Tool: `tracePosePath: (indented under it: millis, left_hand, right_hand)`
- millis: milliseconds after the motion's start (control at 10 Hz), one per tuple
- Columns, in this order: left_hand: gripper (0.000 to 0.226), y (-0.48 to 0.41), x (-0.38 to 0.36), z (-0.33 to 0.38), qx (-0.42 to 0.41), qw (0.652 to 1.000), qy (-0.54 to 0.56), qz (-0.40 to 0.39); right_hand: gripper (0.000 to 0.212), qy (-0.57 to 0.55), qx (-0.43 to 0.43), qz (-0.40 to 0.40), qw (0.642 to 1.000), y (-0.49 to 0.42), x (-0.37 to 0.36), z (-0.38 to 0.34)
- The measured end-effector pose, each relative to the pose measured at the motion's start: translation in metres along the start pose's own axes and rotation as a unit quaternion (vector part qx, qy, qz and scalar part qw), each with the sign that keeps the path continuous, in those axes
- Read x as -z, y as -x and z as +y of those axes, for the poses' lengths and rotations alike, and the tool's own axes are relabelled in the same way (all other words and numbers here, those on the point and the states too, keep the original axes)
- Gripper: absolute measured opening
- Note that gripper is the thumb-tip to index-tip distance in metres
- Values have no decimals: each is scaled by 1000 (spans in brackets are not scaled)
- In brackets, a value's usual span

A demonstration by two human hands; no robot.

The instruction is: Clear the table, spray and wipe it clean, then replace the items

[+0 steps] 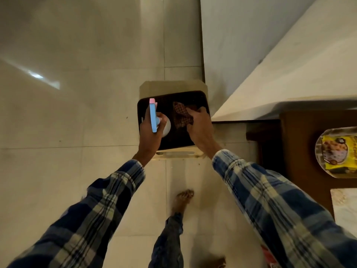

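My left hand (149,132) gripped the spray bottle (153,118) above the stool (166,105); my right hand (200,122) clutched the checked cloth (180,115) on it.

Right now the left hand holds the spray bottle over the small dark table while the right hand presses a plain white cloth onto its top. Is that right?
Not quite. In the head view the cloth under the right hand is dark red checked, not plain white. The rest stands: the left hand holds the spray bottle over the small dark table, and the right hand presses the cloth onto its top.
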State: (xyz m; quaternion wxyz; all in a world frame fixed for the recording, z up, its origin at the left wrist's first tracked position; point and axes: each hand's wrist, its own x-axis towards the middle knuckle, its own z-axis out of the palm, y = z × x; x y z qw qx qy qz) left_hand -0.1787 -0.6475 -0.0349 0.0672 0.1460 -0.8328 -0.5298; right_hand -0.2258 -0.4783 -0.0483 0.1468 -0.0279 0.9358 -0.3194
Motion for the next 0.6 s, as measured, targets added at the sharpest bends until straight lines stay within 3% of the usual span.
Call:
tracePosePath:
  millis: [200, 400, 500, 600]
  left_hand:
    - [54, -13, -8, -12, 0, 1000, -9, 20]
    - [81, -7, 6, -2, -7, 999, -34, 7]
    - [90, 11, 15, 4, -37, 999, -16, 23]
    - [104, 50, 13, 26, -13, 994, -45, 100]
  right_hand:
    - [59, 87, -9, -82, 993, -11, -29, 9]
    - [67, 68, -23, -124, 990, -6, -15, 3]
    - [64, 26, 17, -72, 997, 12, 3, -4]
    - [57, -28, 27, 9, 999, 42, 23, -6]
